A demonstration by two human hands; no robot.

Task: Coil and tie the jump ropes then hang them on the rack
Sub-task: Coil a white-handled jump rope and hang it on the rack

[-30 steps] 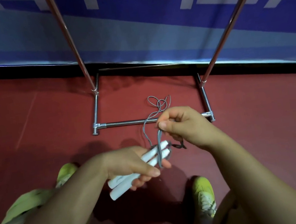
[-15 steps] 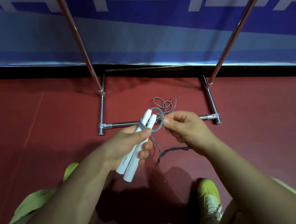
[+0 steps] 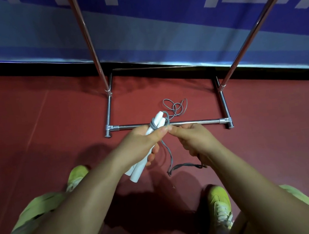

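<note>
Underfoot, a dark red floor meets a blue banner along the wall. Before it stands a chrome rack. The left hand grips two white handles wrapped in grey rope; the right hand pinches the rope beside them, its loose loops lying inside the rack's base.

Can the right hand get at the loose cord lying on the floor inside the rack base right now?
Probably not yet. The right hand is pinching the cord wrapped round the white handles, which the left hand grips. The loose cord lies beyond the rack's front bar, nothing covering it.
</note>
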